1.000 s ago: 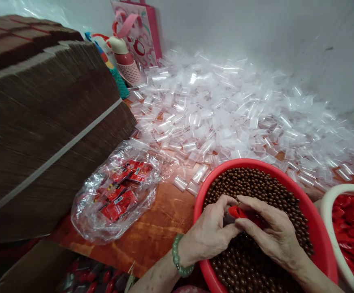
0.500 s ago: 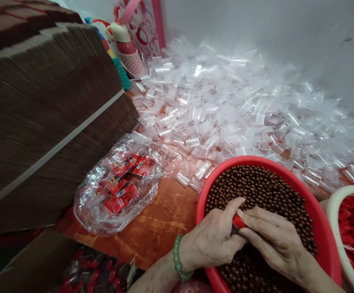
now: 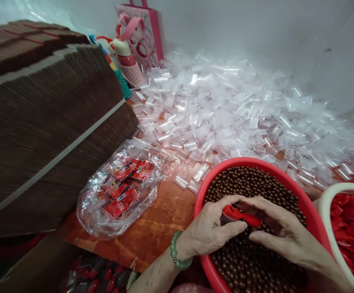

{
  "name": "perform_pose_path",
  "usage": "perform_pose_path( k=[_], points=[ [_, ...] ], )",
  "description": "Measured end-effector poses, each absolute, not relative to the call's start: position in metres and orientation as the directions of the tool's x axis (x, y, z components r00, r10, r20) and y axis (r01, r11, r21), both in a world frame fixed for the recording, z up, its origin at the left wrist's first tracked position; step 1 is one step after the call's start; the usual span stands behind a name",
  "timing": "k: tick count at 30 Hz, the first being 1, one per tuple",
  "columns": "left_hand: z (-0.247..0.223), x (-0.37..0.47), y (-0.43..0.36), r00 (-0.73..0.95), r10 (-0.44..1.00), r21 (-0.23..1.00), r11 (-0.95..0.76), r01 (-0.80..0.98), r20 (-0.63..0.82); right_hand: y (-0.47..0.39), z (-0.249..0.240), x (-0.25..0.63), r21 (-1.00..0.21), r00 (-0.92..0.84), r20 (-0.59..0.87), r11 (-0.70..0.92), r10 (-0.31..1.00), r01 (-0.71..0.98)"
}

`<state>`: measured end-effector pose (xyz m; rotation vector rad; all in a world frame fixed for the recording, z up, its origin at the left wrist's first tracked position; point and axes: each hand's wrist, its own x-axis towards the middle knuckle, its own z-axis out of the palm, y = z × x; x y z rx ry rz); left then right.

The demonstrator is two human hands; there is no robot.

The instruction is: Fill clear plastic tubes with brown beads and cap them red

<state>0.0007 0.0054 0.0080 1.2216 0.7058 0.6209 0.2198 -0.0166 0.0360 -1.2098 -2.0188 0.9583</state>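
My left hand [image 3: 211,228], with a green bead bracelet [image 3: 177,250] at its wrist, grips a small clear container with a red cap [image 3: 240,215]. The container's body is mostly hidden by the fingers; what shows of it looks dark. My right hand [image 3: 282,228] curves around the cap's right end, thumb and fingers apart, its fingertips close to the left index finger. I cannot tell whether it touches the cap. Both hands are over a red basin [image 3: 198,203] filled with shiny brown balls [image 3: 250,183].
Clear plastic pieces [image 3: 219,106] lie heaped behind the basin. At right stands a white-rimmed tub [image 3: 324,203] of red parts. To the left are a plastic bag [image 3: 88,215] of red packets, a strapped cardboard stack [image 3: 51,122], a bottle [image 3: 126,57] and a pink bag [image 3: 148,36].
My right thumb and fingers have spread off the red cap, which now shows more fully. The left hand keeps its hold, and the view has shifted slightly.
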Motion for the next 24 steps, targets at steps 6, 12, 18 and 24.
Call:
perform_pose_path(
  k=[6, 12, 18, 24],
  points=[
    [0.003, -0.001, 0.005, 0.666, 0.734, 0.990, 0.138, 0.041, -0.130, -0.019, 0.023, 0.220, -0.950, -0.149, 0.066, 0.107, 0.987, 0.293],
    [0.010, -0.006, 0.008, 0.705, 0.708, 0.999, 0.001, 0.048, -0.034, -0.009, 0.029, 0.202, -0.719, -0.387, 0.361, 0.518, 0.848, 0.464],
    [0.011, -0.007, 0.005, 0.637, 0.763, 0.992, 0.120, 0.030, -0.112, -0.024, 0.020, 0.183, -0.391, -0.574, 0.278, 0.636, 0.770, 0.665],
    [0.010, -0.003, 0.005, 0.606, 0.771, 0.979, 0.185, 0.080, -0.196, -0.030, 0.003, 0.165, -0.153, -0.503, 0.441, 0.614, 0.744, 0.774]
  ],
)
